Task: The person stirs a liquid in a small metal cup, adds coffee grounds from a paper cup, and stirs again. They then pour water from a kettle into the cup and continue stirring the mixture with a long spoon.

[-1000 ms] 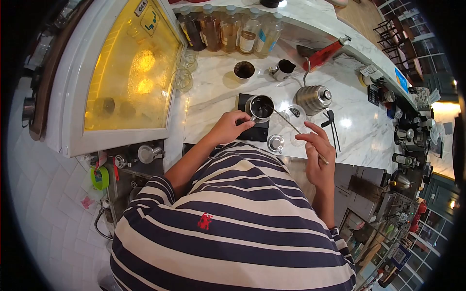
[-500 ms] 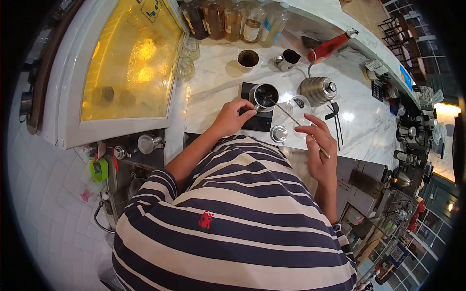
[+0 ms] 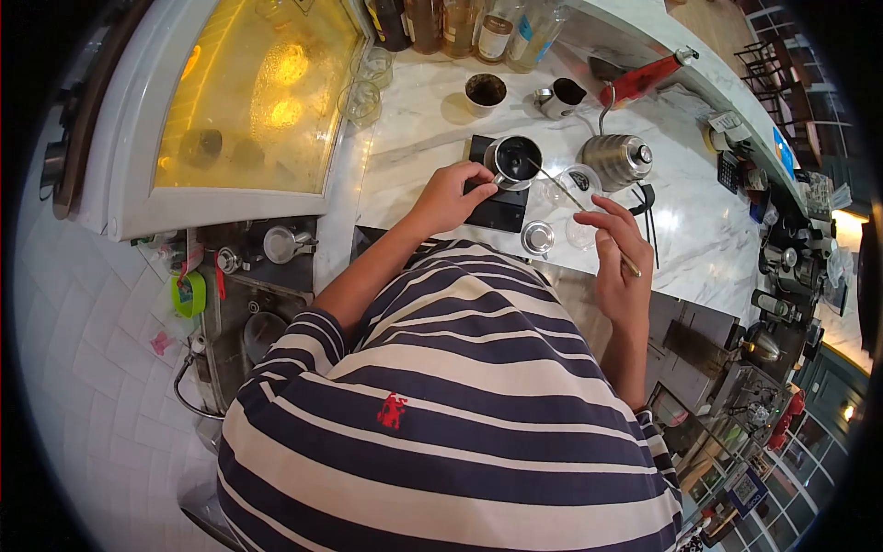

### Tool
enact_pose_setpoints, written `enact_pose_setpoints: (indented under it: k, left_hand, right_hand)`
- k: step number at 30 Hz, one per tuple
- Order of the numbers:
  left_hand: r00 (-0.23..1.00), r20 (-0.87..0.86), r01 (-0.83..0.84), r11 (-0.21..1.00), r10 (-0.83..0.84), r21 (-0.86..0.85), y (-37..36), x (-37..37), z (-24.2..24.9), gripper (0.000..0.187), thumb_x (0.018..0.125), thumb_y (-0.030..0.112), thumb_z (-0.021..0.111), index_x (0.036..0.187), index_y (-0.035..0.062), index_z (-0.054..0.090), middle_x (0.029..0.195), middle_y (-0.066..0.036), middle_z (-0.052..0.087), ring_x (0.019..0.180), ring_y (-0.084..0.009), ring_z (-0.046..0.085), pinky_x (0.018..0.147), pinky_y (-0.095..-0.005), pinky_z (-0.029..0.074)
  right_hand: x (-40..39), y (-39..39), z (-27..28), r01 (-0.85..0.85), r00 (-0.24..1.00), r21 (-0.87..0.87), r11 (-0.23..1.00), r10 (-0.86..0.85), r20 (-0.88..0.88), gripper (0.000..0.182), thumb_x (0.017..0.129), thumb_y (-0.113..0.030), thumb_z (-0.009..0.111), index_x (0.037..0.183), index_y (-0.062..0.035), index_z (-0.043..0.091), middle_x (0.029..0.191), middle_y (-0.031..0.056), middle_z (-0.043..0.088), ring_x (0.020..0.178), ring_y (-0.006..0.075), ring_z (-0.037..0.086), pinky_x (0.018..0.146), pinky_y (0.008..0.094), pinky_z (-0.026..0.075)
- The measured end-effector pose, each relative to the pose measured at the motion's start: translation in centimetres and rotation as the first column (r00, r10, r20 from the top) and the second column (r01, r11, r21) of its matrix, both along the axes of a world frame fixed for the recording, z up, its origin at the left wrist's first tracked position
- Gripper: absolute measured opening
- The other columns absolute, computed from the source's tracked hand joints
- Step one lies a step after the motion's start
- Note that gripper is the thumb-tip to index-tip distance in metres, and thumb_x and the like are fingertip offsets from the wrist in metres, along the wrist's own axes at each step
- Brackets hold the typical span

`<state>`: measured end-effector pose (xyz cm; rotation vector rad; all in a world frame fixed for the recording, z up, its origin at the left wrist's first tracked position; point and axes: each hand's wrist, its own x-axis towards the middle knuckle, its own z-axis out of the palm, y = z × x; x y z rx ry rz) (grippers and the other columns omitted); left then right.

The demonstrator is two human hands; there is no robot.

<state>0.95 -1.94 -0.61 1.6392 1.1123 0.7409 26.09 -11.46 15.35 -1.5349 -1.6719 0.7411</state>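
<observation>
My left hand (image 3: 452,197) pinches the handle of a metal cup (image 3: 494,166) with dark contents, over a black flat scale (image 3: 497,215). In my right hand (image 3: 625,267) is a long thin stirring spoon (image 3: 561,189), slanting down to the left. Its far end goes into the cup, where the tip is hidden. Just right of the cup stands a clear glass (image 3: 556,193) beside a small clear dish with something dark in it (image 3: 581,179). A small round metal container (image 3: 537,237) sits near the counter's front edge, between my hands.
A gooseneck kettle (image 3: 614,158) stands right of the cup, with a black-handled utensil (image 3: 647,197) beside it. Behind are a paper cup (image 3: 485,92) and a metal pitcher (image 3: 557,97). Several bottles (image 3: 460,28) line the back. A yellow-lit glass door (image 3: 267,101) borders the left.
The camera view has shifted, so the counter sits slightly higher and further right. Both hands keep their hold, with the spoon still in the cup.
</observation>
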Motion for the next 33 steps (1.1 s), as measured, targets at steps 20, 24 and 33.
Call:
enact_pose_setpoints:
  k: [20, 24, 33]
  left_hand:
    - [0.945, 0.019, -0.318, 0.931, 0.326, -0.180, -3.2, 2.7, -0.3, 0.024, 0.103, 0.020, 0.070, 0.119, 0.0014, 0.073, 0.099, -0.004, 0.074, 0.092, -0.0123, 0.066, 0.085, -0.0296, 0.053]
    - [0.926, 0.032, -0.365, 0.914, 0.376, -0.175, -3.4, 2.9, -0.8, 0.024, 0.103, 0.019, 0.070, 0.119, 0.0019, 0.073, 0.100, -0.003, 0.073, 0.092, -0.0120, 0.065, 0.085, -0.0290, 0.053]
    - [0.877, 0.102, -0.441, 0.872, 0.469, -0.214, -4.2, 4.4, -1.5, 0.024, 0.102, 0.019, 0.071, 0.116, -0.0007, 0.072, 0.095, -0.003, 0.072, 0.087, -0.0112, 0.063, 0.082, -0.0274, 0.052]
  right_hand:
    - [3.4, 1.3, -0.1, -0.181, 0.982, 0.000, 0.984, 0.180, -0.048, 0.022, 0.096, 0.000, 0.055, 0.104, 0.0036, 0.075, 0.101, 0.0187, 0.076, 0.130, 0.0402, 0.063, 0.094, 0.0433, 0.053]
    - [4.0, 2.2, -0.4, -0.171, 0.984, 0.037, 0.985, 0.173, -0.038, 0.021, 0.096, -0.001, 0.056, 0.103, 0.0032, 0.075, 0.101, 0.0195, 0.075, 0.128, 0.0406, 0.064, 0.096, 0.0447, 0.053]
    - [4.5, 2.4, -1.4, -0.228, 0.970, 0.072, 0.971, 0.232, -0.065, 0.024, 0.098, -0.002, 0.053, 0.104, 0.0029, 0.075, 0.103, 0.0198, 0.076, 0.127, 0.0398, 0.065, 0.096, 0.0443, 0.053]
